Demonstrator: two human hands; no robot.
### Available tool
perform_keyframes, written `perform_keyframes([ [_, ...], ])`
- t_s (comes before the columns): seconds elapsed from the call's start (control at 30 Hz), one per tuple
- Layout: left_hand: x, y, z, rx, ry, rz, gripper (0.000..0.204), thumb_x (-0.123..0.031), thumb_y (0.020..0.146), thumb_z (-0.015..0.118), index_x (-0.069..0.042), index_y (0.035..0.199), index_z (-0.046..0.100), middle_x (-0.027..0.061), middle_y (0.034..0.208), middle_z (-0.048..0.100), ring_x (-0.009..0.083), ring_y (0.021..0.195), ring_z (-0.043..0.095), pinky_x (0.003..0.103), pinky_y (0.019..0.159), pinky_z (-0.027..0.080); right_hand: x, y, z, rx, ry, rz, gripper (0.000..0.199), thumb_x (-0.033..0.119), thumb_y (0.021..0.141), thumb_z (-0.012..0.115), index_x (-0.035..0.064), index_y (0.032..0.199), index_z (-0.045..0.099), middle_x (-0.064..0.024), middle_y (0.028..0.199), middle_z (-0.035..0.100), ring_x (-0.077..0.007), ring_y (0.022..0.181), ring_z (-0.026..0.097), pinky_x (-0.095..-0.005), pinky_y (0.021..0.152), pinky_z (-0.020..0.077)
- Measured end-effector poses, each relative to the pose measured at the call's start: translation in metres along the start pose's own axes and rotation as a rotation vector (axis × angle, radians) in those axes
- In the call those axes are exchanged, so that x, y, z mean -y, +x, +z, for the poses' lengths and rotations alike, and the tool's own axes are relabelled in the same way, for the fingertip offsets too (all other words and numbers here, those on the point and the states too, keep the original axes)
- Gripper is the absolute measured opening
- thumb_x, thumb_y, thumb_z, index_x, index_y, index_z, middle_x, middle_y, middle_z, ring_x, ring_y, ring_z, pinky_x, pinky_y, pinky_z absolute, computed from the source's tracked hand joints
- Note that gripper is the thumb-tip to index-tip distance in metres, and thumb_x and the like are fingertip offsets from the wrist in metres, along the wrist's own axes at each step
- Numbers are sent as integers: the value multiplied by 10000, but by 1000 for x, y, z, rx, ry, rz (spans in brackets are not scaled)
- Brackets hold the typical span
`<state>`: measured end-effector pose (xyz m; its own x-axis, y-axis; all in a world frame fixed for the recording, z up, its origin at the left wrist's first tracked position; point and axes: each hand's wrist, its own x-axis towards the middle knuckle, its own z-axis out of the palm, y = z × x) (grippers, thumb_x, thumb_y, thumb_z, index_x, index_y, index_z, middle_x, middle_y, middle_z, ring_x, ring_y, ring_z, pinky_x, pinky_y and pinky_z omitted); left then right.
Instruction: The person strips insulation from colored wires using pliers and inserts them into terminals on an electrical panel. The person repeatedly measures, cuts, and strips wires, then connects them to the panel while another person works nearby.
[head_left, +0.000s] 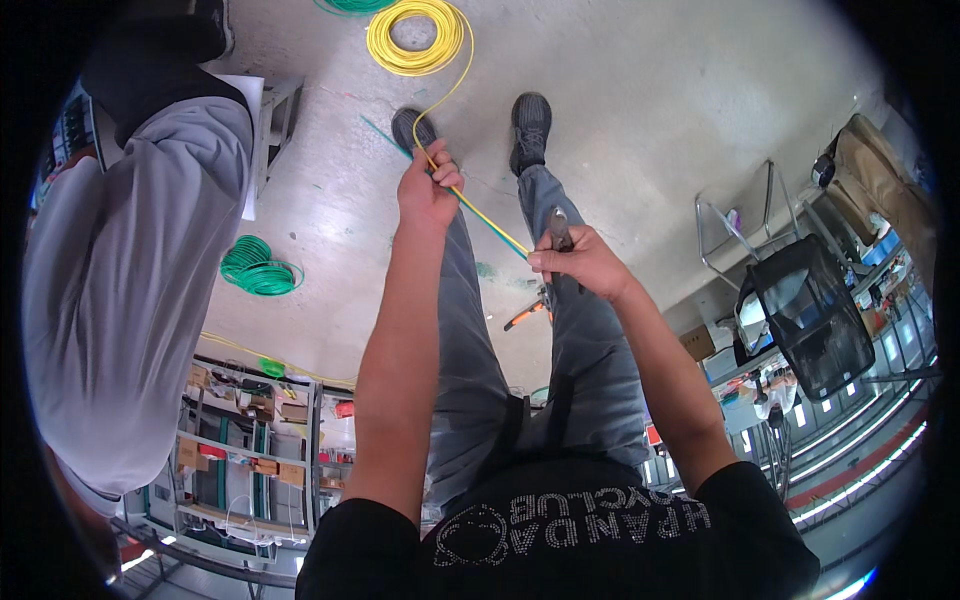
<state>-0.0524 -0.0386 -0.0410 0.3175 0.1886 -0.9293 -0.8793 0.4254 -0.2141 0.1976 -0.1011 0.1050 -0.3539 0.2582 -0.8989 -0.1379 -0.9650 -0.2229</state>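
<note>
Close by, on the left, stands another person in a grey sleeve (130,280), right next to the left arm but not touching the wire. Both of the person's own arms reach up from the bottom, bare below a black shirt. The left hand (428,188) is a closed fist around a yellow-and-green wire (488,220), thumb side up. The right hand (583,262) is just beside it, a little lower, pinching the same wire with its fingertips and also gripping a dark tool (560,232) that sticks up from the fist. The wire runs tight in a slant between the two hands. Under the hands are grey trouser legs and two dark shoes (530,125) on the pale concrete floor (640,100). A tool with orange handles (527,315) lies on the floor by the right leg. A green coil of wire (258,266) lies to the left. Farther off, the held wire leads up to a yellow coil (418,35) on the floor, and a bit of another green coil (352,6) shows at the top edge. At the right stands a black mesh chair (815,310), with a brown paper bag (885,190) behind it. At the lower left is a rack (250,450) with small brown boxes.
</note>
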Motion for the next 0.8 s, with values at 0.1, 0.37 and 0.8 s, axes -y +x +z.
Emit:
perform_keyframes([
  [0.1,4,4,17,-100,130,27,392,-373,1100,406,-16,1109,569,-7,752,427,89,550,361,242,472,313,-3,-1,-3,-24,22,5,193,216,870,808,41,883,729,-28,771,689,-96,690,630,-245,647,479],
  [0.37,41,-11,46,-225,241,174,375,-349,1101,418,-16,1092,590,-33,688,359,77,525,321,229,444,289,0,-8,-4,-55,53,83,276,306,874,804,37,891,744,-34,764,706,-96,689,651,-228,626,466],
  [0.8,57,-13,41,-300,255,276,382,-407,1091,424,-64,1129,588,-45,661,335,78,523,308,242,461,278,-11,-18,15,-156,-64,32,199,174,875,780,-5,825,710,-19,711,652,-78,627,596,-259,566,462],
])
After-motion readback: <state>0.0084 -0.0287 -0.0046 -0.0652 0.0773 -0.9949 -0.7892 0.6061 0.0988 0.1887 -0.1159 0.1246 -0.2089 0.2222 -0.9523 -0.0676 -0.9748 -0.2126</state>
